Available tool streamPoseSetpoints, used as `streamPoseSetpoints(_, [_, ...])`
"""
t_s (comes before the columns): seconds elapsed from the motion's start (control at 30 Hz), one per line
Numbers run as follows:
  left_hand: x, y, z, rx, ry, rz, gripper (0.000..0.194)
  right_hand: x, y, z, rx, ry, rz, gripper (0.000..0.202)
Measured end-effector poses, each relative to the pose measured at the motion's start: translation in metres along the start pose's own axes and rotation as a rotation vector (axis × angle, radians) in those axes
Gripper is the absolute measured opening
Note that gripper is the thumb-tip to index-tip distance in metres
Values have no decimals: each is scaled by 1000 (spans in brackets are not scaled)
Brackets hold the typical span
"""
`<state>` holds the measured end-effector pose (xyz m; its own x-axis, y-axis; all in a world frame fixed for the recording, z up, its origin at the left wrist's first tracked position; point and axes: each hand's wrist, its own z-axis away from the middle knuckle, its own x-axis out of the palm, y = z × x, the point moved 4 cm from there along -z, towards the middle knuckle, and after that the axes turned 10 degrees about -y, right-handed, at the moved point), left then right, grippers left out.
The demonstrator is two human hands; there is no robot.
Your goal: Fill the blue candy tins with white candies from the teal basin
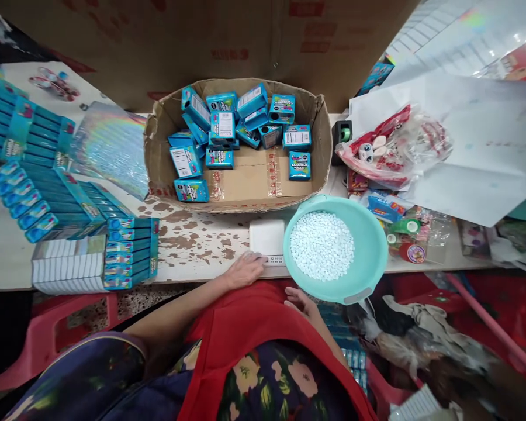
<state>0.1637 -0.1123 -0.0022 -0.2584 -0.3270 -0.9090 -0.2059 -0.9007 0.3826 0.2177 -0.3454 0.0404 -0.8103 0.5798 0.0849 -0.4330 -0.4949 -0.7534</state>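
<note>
My left hand point(245, 269) lies at the table's front edge, palm down with fingers stretched out. Its fingertips reach the front left corner of a small white scale point(266, 237), beside the buttons. My right hand point(301, 302) is low in front of the red apron, just under the near rim of a turquoise basin point(368, 251). Its fingers are loosely apart, and nothing shows in them. Small white pellets point(322, 245) are heaped in the basin's left part. Behind the scale stands a low cardboard box point(249, 181) with several small blue candy boxes point(299, 165) scattered inside.
Stacks of blue cartons point(129, 257) and a shiny plastic sheet point(109, 146) fill the left side. On the right are a plastic bag with red print point(398, 146), tape rolls point(407, 226) and white paper point(477, 169). A tall cardboard wall point(201, 52) rises behind. Pink stools flank me.
</note>
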Motion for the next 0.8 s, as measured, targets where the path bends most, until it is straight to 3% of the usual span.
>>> streamPoseSetpoints(0.17, [26,13,2,61,-110,-95,29,5,5,0,42,69,-73,45])
streamPoseSetpoints(0.4, [27,18,-12,70,-132,-135,30,-4,14,5,81,155,-147,48])
streamPoseSetpoints(0.57, [25,24,-13,35,-72,-90,26,-20,31,23,110,231,-440,57])
streamPoseSetpoints(0.63, [14,23,-12,14,-29,19,24,-31,39,28,76,254,-603,61])
streamPoseSetpoints(0.7, [-5,19,-16,-112,69,231,25,-52,48,29,46,354,-785,58])
streamPoseSetpoints(0.8, [-30,14,-37,-415,189,742,36,-105,55,24,-40,683,-895,57])
